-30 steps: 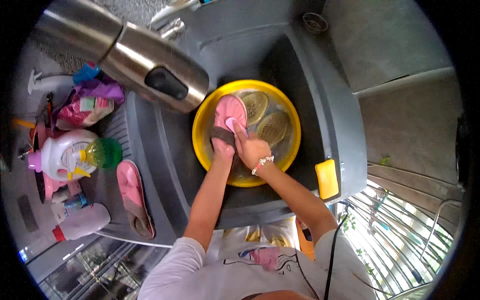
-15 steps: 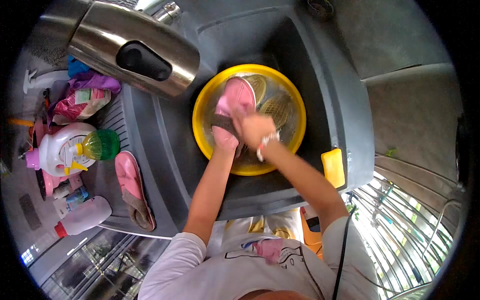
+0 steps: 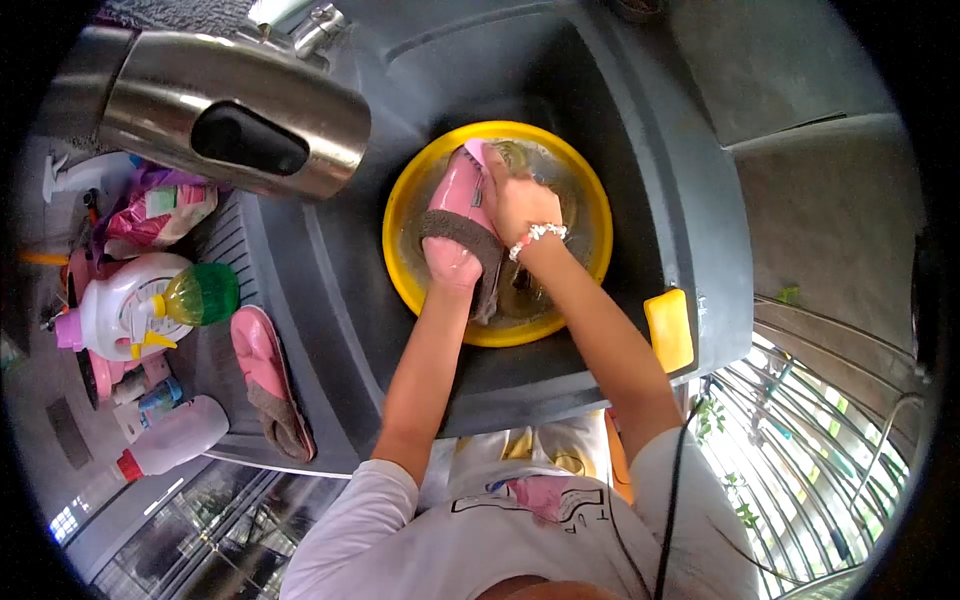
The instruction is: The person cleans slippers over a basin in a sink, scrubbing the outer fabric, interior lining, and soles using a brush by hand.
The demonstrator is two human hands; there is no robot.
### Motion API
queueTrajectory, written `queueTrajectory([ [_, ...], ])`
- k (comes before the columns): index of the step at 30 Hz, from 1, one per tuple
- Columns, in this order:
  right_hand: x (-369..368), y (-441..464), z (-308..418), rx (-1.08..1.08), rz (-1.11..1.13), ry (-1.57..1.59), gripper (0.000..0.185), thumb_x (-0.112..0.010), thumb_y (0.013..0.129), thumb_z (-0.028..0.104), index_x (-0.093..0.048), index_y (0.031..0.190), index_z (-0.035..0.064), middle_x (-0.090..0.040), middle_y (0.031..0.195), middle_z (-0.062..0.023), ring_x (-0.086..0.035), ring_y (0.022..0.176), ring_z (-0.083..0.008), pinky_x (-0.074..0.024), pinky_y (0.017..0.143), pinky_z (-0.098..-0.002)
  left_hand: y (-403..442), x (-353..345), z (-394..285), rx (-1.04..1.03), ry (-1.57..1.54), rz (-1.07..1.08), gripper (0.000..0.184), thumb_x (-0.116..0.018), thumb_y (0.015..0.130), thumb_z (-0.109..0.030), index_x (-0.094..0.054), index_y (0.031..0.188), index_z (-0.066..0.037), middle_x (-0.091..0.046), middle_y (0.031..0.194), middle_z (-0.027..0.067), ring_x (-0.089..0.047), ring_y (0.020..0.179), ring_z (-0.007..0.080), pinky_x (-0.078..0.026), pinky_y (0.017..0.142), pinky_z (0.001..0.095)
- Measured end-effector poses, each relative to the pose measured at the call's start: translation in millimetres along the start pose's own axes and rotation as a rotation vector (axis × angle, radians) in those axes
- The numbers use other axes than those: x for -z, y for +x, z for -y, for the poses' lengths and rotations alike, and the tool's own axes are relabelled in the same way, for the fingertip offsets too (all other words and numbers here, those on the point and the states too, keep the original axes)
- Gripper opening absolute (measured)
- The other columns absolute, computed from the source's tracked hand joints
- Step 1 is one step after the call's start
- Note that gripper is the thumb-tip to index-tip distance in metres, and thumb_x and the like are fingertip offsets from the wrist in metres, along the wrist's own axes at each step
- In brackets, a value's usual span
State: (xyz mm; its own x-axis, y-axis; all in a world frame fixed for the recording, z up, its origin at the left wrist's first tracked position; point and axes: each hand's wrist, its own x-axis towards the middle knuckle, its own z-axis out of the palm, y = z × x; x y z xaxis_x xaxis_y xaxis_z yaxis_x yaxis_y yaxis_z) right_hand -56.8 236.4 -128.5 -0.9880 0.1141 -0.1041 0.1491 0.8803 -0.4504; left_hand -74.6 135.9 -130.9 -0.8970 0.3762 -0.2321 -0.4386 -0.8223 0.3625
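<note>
My left hand (image 3: 452, 268) reaches into a wet pink slipper (image 3: 458, 196) with a grey fuzzy band, and its fingers are hidden. Toe upward, the slipper is held over a yellow basin (image 3: 397, 262) of water. My right hand (image 3: 524, 208), with a beaded bracelet at the wrist, closes around what looks like a small pink scrub brush (image 3: 474, 150), mostly covered by the fingers. Its bristles press on the slipper's right side. Greenish shapes under the water are partly hidden by this hand. A second pink slipper (image 3: 262, 352) lies on the ribbed drainboard to the left.
The basin sits in a dark grey sink (image 3: 625, 150). A metal faucet (image 3: 235, 115) juts in at upper left. At left stand a white detergent jug (image 3: 118, 300), a green spray bottle (image 3: 205, 295) and a red-capped bottle (image 3: 180, 437). A yellow block (image 3: 669, 330) rests on the right rim.
My right hand has moved up and slightly right along the slipper, towards its toe, and is less blurred. My left hand keeps its hold. The view has shifted slightly.
</note>
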Motion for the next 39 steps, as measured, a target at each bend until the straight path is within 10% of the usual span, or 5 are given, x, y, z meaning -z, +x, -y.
queueTrajectory([
  [39, 4.9, -49.2, 16.2, -0.091, 0.052, -0.016, 0.059, -0.042, 0.087, 0.009, -0.027, 0.142, 0.0229, -0.062, 0.083, -0.0221, -0.065, 0.066, -0.0334, -0.0526, 0.055, -0.0433, -7.6, -3.6, -4.6, 0.029, 0.103, 0.12, 0.048, -0.034, 0.097, -0.025, -0.032, 0.138, -0.001, -0.042, 0.137, 0.015, -0.042, 0.125, 0.0258, -0.032, 0.107, 0.038],
])
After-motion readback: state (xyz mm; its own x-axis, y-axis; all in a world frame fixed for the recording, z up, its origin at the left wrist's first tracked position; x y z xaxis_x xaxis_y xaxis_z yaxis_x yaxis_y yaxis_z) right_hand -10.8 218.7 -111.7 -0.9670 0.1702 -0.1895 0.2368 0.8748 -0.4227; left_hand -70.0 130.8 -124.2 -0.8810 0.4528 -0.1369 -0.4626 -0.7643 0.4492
